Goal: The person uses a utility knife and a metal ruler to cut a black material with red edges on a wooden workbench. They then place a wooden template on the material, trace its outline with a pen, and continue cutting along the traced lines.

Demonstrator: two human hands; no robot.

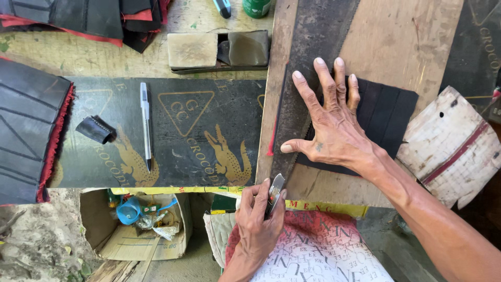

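Note:
My right hand point(334, 122) lies flat with fingers spread, pressing down on a long dark rubber strip point(313, 42) and a black ribbed rubber sheet point(389, 115). Both rest on a wooden board point(402, 42). My left hand point(257, 222) comes up from below and grips a small utility knife point(275, 192). The blade tip sits at the near end of the strip, by the board's front edge, just below my right thumb. A thin red edge shows along the strip's left side.
A black printed mat point(209, 104) at the left carries a pen point(145, 122) and a curled rubber scrap point(95, 129). A sharpening block point(192, 49) lies behind it, tyre pieces point(26, 130) at far left, a white curved slab point(451, 146) right, a cardboard box point(130, 235) below.

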